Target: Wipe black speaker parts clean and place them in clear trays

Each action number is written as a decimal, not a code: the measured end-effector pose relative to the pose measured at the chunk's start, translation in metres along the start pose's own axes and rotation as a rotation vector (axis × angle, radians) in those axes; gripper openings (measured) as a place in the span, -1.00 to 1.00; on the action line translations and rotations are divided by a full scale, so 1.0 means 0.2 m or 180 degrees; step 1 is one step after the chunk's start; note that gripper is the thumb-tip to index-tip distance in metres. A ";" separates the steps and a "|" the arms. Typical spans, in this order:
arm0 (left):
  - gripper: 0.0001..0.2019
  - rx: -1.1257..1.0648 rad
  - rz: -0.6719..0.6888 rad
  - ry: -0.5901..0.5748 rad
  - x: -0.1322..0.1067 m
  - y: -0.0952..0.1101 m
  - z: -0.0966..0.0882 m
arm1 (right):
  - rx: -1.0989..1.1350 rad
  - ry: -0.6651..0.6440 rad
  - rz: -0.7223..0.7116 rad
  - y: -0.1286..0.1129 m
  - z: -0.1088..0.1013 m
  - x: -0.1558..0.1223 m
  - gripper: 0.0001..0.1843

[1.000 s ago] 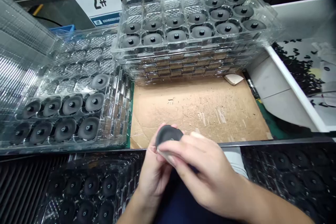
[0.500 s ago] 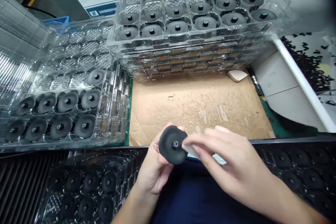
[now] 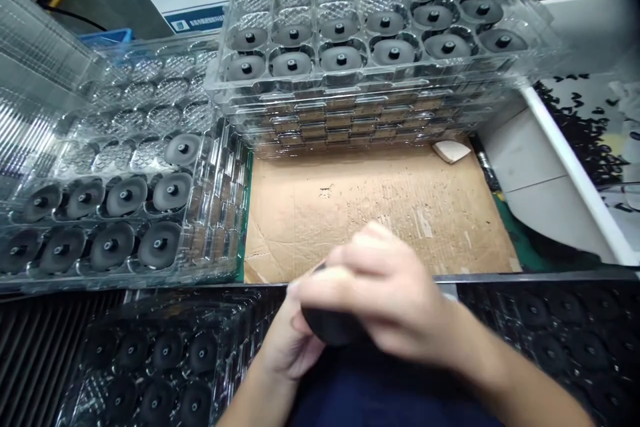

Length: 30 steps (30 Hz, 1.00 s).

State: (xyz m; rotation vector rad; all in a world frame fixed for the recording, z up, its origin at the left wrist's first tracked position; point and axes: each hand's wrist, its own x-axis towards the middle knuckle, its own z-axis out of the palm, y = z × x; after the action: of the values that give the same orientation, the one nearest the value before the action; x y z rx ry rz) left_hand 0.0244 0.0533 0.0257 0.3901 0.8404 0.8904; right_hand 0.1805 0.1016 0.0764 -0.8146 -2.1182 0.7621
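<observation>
In front of my body, my left hand [image 3: 287, 347] grips a black round disc [image 3: 334, 327] by its edge, with the fingers curled behind it. My right hand [image 3: 383, 287] lies across the top of this disc, fingers bent and smeared by motion. It covers the disc's centre, and whatever is between the right fingertips is hidden. Both hands are just over the near edge of the bench, below the cardboard sheet [image 3: 300, 227].
Clear plastic trays with similar black discs stand at the left [image 3: 200, 227] and back [image 3: 320, 90]. Darker trays [image 3: 155, 353] lie below the bench edge on both sides. A white bin [image 3: 575, 173] with small black pieces is at right, near a pale wedge-shaped scrap [image 3: 451, 151].
My right hand has moved left over the disc, covering its central stub. A pale thin piece seen at the right fingers earlier is now out of sight. The view has shifted slightly.
</observation>
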 end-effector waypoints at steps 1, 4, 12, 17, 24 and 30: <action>-0.46 -0.0216 -0.0009 -0.0083 0.00 0.00 0.00 | 0.0084 0.0107 0.0248 0.04 0.00 0.00 -0.68; -0.48 -0.1027 -0.0080 -0.0359 -0.01 0.01 0.00 | 0.0146 0.0107 0.1121 0.21 0.04 -0.01 -0.75; -0.58 -0.1569 -0.0163 -0.0654 -0.02 0.04 -0.03 | 0.0117 -0.0037 0.1647 0.41 0.36 -0.17 -0.67; -0.58 -0.1331 -0.0098 -0.0748 -0.03 0.07 -0.03 | 0.0319 0.0262 0.1602 0.22 0.23 -0.14 -0.72; 0.00 0.1778 0.1654 -0.0027 -0.01 0.00 -0.05 | 0.0141 0.0747 0.1815 0.18 0.19 -0.26 -0.77; 0.08 0.2798 0.2196 -0.0006 -0.02 0.01 -0.05 | -0.0401 0.0805 0.1060 0.12 0.14 -0.35 -0.49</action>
State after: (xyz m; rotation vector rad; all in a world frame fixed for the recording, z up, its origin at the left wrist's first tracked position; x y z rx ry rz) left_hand 0.0130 0.0509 0.0226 1.5130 1.0921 1.1052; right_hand 0.2023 0.0575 0.0142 -1.2836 -1.8404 0.6566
